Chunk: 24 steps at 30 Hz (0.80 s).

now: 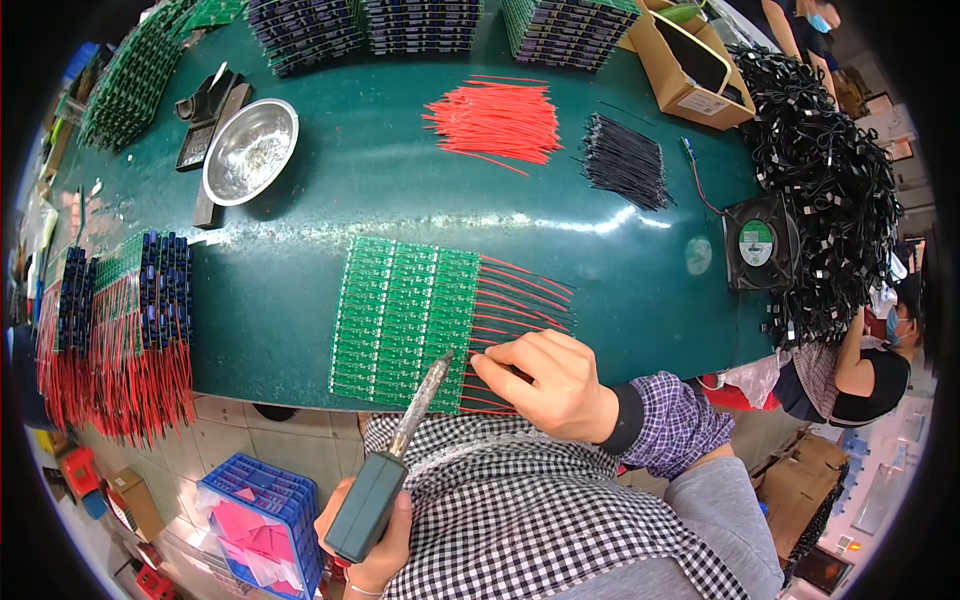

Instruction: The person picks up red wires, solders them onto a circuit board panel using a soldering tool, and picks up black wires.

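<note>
A panel of green circuit boards (405,315) lies at the near edge of the dark green table (640,290), with red and black wires (525,295) fanning out from its right side. My left hand (375,540) grips a soldering iron (400,455) by its dark green handle; the tip rests near the panel's lower right corner. My right hand (550,385) pinches a wire at that same corner, fingers closed on it, right beside the iron's tip.
A bundle of loose red wires (497,120) and one of black wires (625,160) lie further back. A metal bowl (250,150) sits at the left, a small fan (760,245) at the right. Stacked boards (130,320) with wires hang at the left edge. Another person (865,370) sits at the right.
</note>
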Each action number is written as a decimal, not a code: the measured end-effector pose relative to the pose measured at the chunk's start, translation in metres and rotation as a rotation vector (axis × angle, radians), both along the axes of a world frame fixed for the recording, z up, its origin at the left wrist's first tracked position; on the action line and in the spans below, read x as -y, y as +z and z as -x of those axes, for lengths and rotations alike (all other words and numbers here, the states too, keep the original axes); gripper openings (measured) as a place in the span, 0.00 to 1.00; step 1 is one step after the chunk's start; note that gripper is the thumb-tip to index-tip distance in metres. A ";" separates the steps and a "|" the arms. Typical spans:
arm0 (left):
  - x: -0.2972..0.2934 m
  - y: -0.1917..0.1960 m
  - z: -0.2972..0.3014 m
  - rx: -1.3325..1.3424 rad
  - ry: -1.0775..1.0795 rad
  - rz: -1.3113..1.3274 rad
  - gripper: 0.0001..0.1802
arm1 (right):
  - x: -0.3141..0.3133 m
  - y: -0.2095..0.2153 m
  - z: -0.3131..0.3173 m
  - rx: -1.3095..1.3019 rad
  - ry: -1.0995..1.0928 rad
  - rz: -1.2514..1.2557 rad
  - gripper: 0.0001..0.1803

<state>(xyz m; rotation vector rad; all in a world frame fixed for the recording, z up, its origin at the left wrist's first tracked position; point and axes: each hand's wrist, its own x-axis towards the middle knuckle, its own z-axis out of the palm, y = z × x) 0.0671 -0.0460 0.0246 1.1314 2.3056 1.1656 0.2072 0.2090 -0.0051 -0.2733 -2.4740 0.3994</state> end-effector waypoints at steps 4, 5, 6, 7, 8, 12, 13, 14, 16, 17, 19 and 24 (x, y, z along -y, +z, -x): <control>0.001 -0.002 -0.001 0.035 0.009 0.007 0.12 | 0.000 0.001 0.000 0.005 0.019 0.008 0.14; 0.000 -0.001 -0.002 0.042 0.006 0.014 0.12 | 0.000 0.002 0.000 0.007 0.024 0.012 0.14; 0.000 0.000 -0.002 0.049 0.003 0.021 0.12 | -0.001 0.001 0.001 0.007 0.024 0.012 0.14; -0.001 0.000 -0.002 0.049 0.004 0.021 0.12 | -0.001 0.000 0.001 -0.001 0.027 0.012 0.14; -0.001 0.000 -0.002 0.044 0.002 0.012 0.12 | -0.001 0.000 0.001 -0.010 0.030 0.012 0.14; -0.004 0.005 0.000 0.015 -0.040 0.015 0.12 | -0.001 -0.001 0.001 -0.019 0.028 0.010 0.14; -0.003 0.004 -0.001 0.014 -0.041 0.015 0.12 | -0.001 0.000 0.001 -0.021 0.030 0.010 0.14; -0.001 0.001 -0.002 0.023 -0.029 0.011 0.12 | -0.001 0.000 0.000 -0.024 0.033 0.011 0.14; 0.000 0.000 -0.002 0.031 -0.017 0.008 0.12 | -0.001 -0.001 0.001 -0.030 0.032 0.014 0.14; 0.000 0.001 -0.002 0.055 -0.014 0.029 0.12 | -0.001 -0.002 0.001 -0.034 0.033 0.017 0.14; -0.001 0.001 -0.002 0.077 -0.011 0.048 0.11 | -0.001 -0.002 0.001 -0.029 0.034 0.020 0.14; 0.002 -0.004 -0.003 0.070 -0.004 0.027 0.11 | 0.000 0.000 0.000 -0.019 0.034 0.021 0.14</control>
